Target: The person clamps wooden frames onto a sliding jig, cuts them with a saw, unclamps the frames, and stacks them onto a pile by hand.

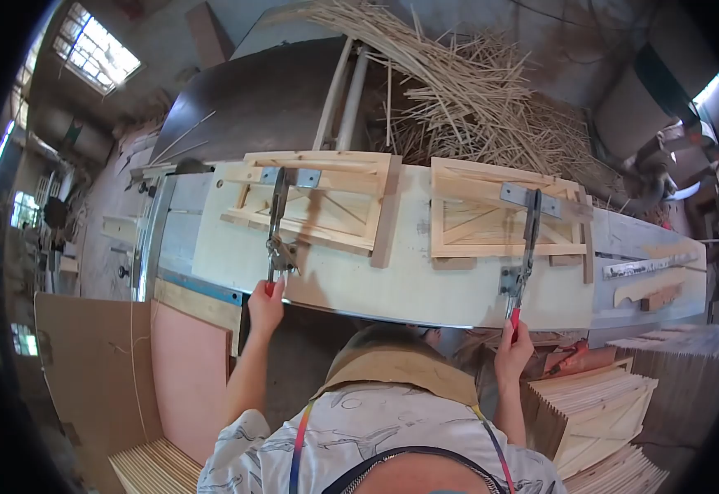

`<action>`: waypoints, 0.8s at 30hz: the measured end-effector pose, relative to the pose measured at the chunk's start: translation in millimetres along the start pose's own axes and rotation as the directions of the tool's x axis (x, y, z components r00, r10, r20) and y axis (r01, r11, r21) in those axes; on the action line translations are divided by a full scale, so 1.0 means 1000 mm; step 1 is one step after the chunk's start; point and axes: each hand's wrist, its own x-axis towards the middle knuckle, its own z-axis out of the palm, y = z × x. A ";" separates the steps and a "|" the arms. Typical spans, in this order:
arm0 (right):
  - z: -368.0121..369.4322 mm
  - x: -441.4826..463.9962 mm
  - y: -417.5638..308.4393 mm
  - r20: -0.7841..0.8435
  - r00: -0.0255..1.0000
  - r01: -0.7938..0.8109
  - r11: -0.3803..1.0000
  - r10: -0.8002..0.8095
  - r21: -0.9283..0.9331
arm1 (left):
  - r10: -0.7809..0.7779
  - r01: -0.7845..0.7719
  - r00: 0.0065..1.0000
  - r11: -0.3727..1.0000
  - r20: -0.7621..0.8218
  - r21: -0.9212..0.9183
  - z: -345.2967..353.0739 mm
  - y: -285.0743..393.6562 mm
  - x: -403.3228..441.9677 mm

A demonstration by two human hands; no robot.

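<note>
My left hand [266, 308] is closed round the red handle of a metal toggle clamp [276, 222]. That clamp reaches forward over a wooden frame [318, 198] with thin diagonal slats, its flat metal pad lying on the frame's upper part. My right hand [514, 350] grips the red handle of a second toggle clamp [530, 243], whose metal plate rests across another wooden frame [491, 210]. Both frames lie side by side on a pale board [376, 284] on the workbench, with wooden blocks along their edges.
Behind the bench lies a big heap of thin wood strips [475, 82], beside a dark sheet [244, 99]. Stacked wooden frames [598, 403] stand at my right under a red-handled tool [572, 358]. Brown panels [92, 362] lean at my left. Wood offcuts [662, 298] lie at the bench's right end.
</note>
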 end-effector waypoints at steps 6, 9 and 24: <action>-0.050 0.010 -0.043 -0.011 0.995 -0.093 0.987 0.096 0.134 | -0.311 0.638 0.747 0.586 0.588 -0.499 -0.094 0.040 0.010; -0.059 0.027 -0.074 0.014 0.993 -0.116 0.991 0.115 0.064 | -0.261 0.693 0.709 0.430 0.655 -0.579 -0.123 0.059 0.016; 0.080 0.217 -0.409 0.638 0.593 0.633 0.774 -0.492 0.010 | 0.024 0.523 0.811 0.419 0.585 -0.742 -0.140 -0.025 0.050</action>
